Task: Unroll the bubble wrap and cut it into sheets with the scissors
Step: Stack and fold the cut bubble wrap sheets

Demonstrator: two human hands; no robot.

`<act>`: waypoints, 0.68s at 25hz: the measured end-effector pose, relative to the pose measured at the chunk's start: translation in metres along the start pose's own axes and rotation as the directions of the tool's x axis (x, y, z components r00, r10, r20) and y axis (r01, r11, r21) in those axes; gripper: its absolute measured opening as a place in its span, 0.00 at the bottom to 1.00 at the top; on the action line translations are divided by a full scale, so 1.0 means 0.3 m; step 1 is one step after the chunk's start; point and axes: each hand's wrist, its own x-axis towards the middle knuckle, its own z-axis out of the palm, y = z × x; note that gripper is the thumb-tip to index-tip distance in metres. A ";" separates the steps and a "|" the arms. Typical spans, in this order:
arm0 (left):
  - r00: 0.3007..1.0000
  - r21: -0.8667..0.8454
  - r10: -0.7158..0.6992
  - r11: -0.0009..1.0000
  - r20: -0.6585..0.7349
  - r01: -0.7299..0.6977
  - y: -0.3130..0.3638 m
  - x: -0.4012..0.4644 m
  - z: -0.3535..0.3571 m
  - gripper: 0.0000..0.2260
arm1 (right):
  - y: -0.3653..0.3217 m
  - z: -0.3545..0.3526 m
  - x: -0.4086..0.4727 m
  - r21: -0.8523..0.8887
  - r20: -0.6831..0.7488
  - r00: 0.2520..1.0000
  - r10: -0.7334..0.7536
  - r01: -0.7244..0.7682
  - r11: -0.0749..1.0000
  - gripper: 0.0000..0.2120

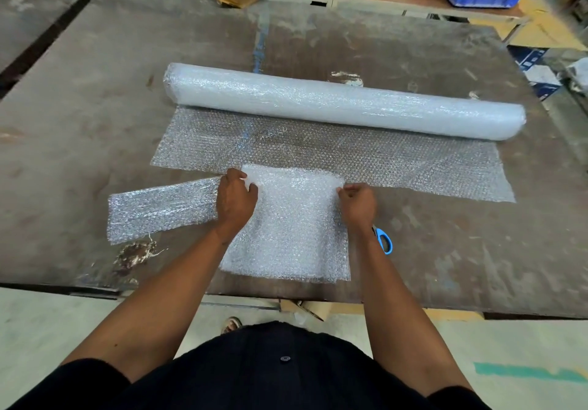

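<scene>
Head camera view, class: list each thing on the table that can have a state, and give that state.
Bubble wrap roll: partly unrolled, lying flat.
Unrolled length: spread on the table.
Stack of cut sheets: pinched at both far corners.
Cut strip: loose, lying flat.
Scissors: set down, partly hidden.
Left hand: gripping.
Right hand: pinching.

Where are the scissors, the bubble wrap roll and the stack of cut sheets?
scissors [384,240], head view, blue handle.
bubble wrap roll [343,101], head view, middle of the roll.
stack of cut sheets [292,228], head view, top sheet's middle.
</scene>
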 end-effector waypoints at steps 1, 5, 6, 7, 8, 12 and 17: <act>0.999 0.071 -0.001 0.997 -0.037 0.004 0.011 -0.019 0.008 0.17 | 0.001 -0.008 0.000 0.053 0.000 1.000 0.016 -0.016 0.998 0.06; 0.973 0.078 0.204 0.978 -0.112 -0.196 0.083 -0.104 0.061 0.17 | 0.014 -0.024 -0.011 0.051 0.010 0.999 -0.048 0.048 0.998 0.07; 0.966 -0.052 0.256 0.965 -0.046 -0.259 0.106 -0.122 0.080 0.14 | 0.015 -0.027 -0.023 0.073 0.034 0.997 -0.072 0.069 0.995 0.08; 0.965 -0.215 0.255 0.947 0.061 -0.237 0.137 -0.142 0.098 0.11 | 0.017 -0.027 -0.036 0.098 0.064 0.993 -0.094 0.088 0.991 0.08; 0.956 -0.369 0.214 0.920 0.200 -0.129 0.174 -0.163 0.120 0.10 | 0.020 -0.024 -0.051 0.119 0.087 0.989 -0.119 0.108 0.987 0.08; 0.823 -0.667 0.068 0.624 0.565 0.406 0.340 -0.230 0.180 0.17 | 0.024 -0.009 -0.123 0.082 0.083 0.952 -0.296 0.289 0.954 0.09; 0.795 -0.659 -0.134 0.487 0.592 0.573 0.405 -0.230 0.213 0.14 | 0.001 -0.022 -0.209 -0.231 0.020 0.854 -0.520 0.510 0.828 0.05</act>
